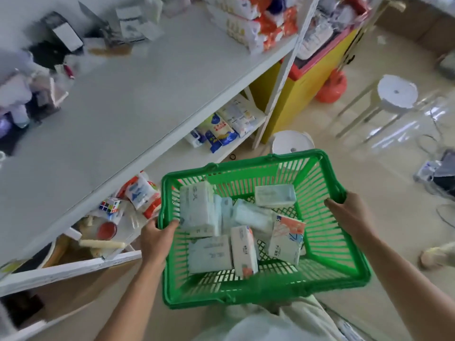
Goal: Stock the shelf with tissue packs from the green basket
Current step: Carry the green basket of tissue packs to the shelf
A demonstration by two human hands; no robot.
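Note:
A green plastic basket (327, 242) is held in front of me, above the floor. My left hand (155, 238) grips its left rim and my right hand (349, 212) grips its right rim. Several tissue packs (211, 254) lie jumbled inside, mostly pale blue and white, one with an orange pattern (286, 238). The white shelf (110, 102) runs along my left, its broad top board largely bare in the middle. More tissue packs (248, 23) are stacked at its far right end.
Dark and white items (56, 43) clutter the shelf's back left. The lower shelf holds bags (221, 131), a puzzle cube (110, 205) and jars. Two white stools (396, 94) (293, 142), a yellow cabinet (302, 92) and cables (440, 173) stand on the floor to the right.

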